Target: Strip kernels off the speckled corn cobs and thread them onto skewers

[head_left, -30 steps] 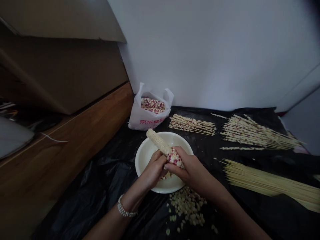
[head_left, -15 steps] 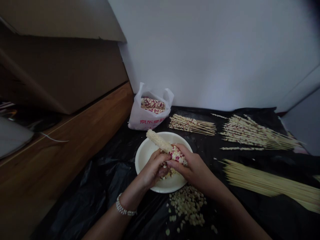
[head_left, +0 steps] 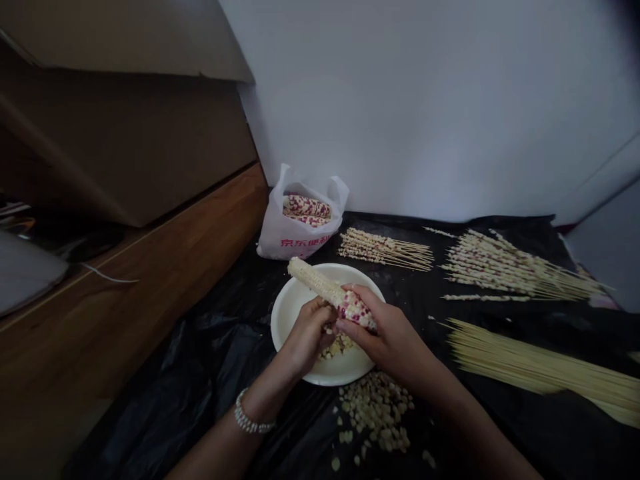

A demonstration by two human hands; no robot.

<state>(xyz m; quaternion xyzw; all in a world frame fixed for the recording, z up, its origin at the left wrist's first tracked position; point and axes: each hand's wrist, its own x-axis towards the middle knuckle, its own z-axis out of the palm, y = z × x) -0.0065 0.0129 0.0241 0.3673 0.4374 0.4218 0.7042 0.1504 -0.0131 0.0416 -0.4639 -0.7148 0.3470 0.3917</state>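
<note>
A corn cob [head_left: 356, 311] with white and purple kernels slants over the white bowl [head_left: 281, 313]. Its upper left length is stripped pale and bare; kernels cover the lower right end. My right hand [head_left: 387, 327] wraps that kernel-covered end, thumb along its near side. My left hand [head_left: 306, 337], a beaded bracelet on its wrist, has its fingers curled in against the cob's near side, where the kernels begin. The fingertips are partly hidden. Loose kernels [head_left: 336, 345] lie in the bowl beneath the hands.
Behind the bowl stands a white plastic bag [head_left: 295, 243] with more corn cobs [head_left: 307, 208]. Skewers threaded with kernels [head_left: 370, 247] lie to the right, with another bunch [head_left: 490, 267] beyond. Bare skewers [head_left: 530, 363] lie nearer. Small pale pieces [head_left: 377, 410] are heaped on black plastic sheeting [head_left: 210, 373].
My left thumb has drawn back from the cob's top, and the fingers are more curled. The cob's bare end has shifted slightly left. My right hand keeps its grip.
</note>
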